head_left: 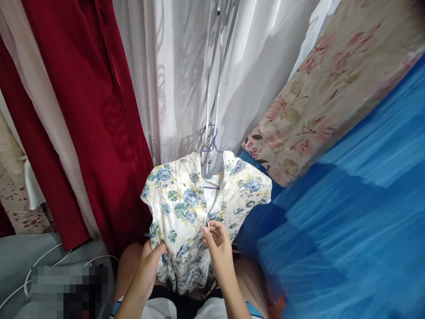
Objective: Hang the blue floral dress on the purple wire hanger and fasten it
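A white floral blouse [189, 199] with blue roses and short sleeves hangs in front of me on a thin purple hanger [213, 149]. Its neckline forms a V, and the lower part lies gathered over my lap. My left hand [152, 257] grips the blouse's side, thumb on top of the cloth, the other fingers mostly hidden. At the bottom of the V, my right hand [217, 241] pinches a small pale piece at the front edge of the blouse; its exact kind is too small to make out.
Long white curtains [181, 79] hang behind the blouse, with a metal rack [210, 97] before them. Dark red garments [89, 110] hang at left. A floral fabric [308, 97] and blue tulle [348, 212] fill the right. White cables [43, 261] lie at lower left.
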The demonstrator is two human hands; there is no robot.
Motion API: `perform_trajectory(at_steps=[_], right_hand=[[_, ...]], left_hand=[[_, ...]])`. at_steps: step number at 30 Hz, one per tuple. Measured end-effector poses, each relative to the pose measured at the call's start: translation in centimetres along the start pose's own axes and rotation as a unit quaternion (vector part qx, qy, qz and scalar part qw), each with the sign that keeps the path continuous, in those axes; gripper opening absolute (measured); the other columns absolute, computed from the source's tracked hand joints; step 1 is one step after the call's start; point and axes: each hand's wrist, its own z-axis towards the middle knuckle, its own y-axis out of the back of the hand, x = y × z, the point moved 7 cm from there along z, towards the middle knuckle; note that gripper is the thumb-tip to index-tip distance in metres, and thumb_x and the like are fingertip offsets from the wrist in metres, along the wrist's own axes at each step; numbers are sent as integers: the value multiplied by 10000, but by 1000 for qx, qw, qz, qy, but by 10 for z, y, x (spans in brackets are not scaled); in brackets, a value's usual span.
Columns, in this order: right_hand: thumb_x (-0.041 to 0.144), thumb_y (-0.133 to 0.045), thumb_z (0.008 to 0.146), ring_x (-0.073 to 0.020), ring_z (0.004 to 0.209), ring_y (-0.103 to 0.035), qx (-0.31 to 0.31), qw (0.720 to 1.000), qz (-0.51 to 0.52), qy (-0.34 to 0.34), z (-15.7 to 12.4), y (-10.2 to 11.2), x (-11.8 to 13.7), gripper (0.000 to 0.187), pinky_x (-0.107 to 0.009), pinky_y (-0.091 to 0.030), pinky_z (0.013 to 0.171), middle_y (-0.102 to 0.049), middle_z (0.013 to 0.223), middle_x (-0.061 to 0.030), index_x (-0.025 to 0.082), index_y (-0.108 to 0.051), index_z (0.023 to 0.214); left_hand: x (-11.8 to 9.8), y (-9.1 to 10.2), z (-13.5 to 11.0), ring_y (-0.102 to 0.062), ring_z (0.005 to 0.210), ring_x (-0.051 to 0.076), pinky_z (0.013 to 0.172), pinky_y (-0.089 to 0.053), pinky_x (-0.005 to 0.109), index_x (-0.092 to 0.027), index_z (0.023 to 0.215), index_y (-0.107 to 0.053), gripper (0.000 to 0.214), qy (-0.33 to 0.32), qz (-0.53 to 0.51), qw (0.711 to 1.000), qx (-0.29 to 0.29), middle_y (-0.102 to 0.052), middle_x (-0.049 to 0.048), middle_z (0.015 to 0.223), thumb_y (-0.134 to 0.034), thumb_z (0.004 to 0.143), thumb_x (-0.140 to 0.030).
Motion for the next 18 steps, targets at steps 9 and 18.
perform_trajectory(at_steps=[9,18], right_hand=[[483,-562,926,-107,545,-336,48,998,-38,-16,13,3,12,358,-243,-267,515,-393,588,54,202,-471,724],[455,-570,925,-97,519,-282,110,991,-64,-47,-4,15,19,321,-247,-208,487,-356,558,69,196,-490,752]], left_hand=[[2,1,-3,-694,986,311,835,-551,369,-141,1069,-687,463,-26,-17,1000,-5,-758,83,907,-706,610,-202],[-14,-5,-7,-455,1343,288,1127,-372,464,-255,1388,-431,632,-370,177,912,-19,-470,113,1448,-695,814,-265]])
